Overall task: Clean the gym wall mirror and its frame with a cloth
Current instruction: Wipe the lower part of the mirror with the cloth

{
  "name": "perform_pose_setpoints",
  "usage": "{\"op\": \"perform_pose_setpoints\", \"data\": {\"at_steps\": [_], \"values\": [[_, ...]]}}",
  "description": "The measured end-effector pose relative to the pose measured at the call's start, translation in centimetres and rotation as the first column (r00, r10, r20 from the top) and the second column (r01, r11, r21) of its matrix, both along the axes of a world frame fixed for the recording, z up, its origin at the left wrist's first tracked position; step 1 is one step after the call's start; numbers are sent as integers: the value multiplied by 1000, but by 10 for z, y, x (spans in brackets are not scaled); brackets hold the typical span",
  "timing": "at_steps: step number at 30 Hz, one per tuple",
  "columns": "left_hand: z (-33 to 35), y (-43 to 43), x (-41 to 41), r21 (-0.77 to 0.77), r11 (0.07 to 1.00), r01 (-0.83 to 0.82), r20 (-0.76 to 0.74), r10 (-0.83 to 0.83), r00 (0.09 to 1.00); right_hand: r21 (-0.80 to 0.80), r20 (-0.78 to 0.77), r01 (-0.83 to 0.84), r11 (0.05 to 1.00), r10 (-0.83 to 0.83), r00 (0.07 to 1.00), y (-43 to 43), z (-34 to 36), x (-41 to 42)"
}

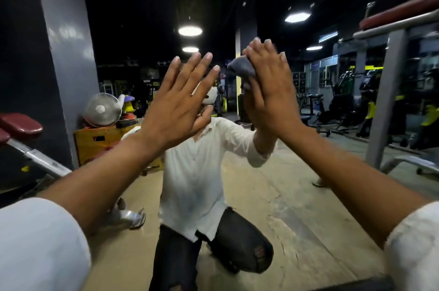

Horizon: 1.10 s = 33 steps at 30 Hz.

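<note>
Head view: the large wall mirror (297,207) fills nearly the whole frame, its glass reflecting a kneeling person in a white shirt and dark torn trousers, and only its dark bottom edge (356,284) shows at lower right; the other edges fall outside the picture. The left hand (177,103) lies flat against the glass with fingers spread and holds nothing. The right hand (268,91), fingers extended, presses a crumpled grey-purple cloth (241,68) to the glass just beside the left fingertips, with bare glass open below and to both sides.
</note>
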<state>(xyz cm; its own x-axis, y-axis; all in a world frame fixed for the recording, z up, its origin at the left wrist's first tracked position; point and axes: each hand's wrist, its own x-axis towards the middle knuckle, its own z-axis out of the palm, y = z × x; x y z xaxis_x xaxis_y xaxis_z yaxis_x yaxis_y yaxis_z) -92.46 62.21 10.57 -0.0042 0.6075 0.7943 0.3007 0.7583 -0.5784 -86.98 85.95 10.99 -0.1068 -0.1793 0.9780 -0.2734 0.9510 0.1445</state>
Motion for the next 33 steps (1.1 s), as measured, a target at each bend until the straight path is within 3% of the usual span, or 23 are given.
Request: {"op": "perform_pose_setpoints", "data": {"at_steps": [2,3,6,8,10,12,14,16,18,24,30,32,33], "values": [[2,10,-1,39,999,-12,2,11,1000,-91,-14,-27,996,26,1000,-9,-3,-4],[0,11,-2,47,999,-14,0,14,1000,-51,-8,-19,999,19,1000,-13,-14,-7],[-3,10,-5,36,999,-1,-5,1,1000,281,52,-31,959,17,999,-4,-58,-11],[-3,10,-7,38,999,-14,-1,14,1000,524,76,-38,851,-2,997,18,-71,-8],[-3,11,-7,47,999,-20,6,20,1000,618,76,-27,786,-26,997,46,-58,-7],[-5,10,-8,58,998,-12,0,12,1000,482,49,-8,876,-18,999,65,-27,-9],[-5,11,-9,67,998,-2,-9,3,1000,241,-7,8,970,-6,1000,74,11,-8],[-4,11,-9,72,997,-7,-6,7,1000,33,-37,-27,999,29,999,69,35,-6],[-5,10,-10,77,997,-16,0,16,1000,-51,-70,-54,997,51,996,57,36,-7],[-5,10,-9,88,996,-18,-8,19,1000,157,-35,-52,986,58,998,38,-22,-14],[-8,9,-8,94,995,-38,-5,39,999,476,53,-65,877,45,998,46,-54,-8],[-8,9,-8,88,995,-35,-10,36,999,486,34,-33,873,19,999,54,-38,-8],[-9,9,-9,78,996,-34,-13,35,999,413,9,-21,910,19,1000,57,-27,-9]]}}
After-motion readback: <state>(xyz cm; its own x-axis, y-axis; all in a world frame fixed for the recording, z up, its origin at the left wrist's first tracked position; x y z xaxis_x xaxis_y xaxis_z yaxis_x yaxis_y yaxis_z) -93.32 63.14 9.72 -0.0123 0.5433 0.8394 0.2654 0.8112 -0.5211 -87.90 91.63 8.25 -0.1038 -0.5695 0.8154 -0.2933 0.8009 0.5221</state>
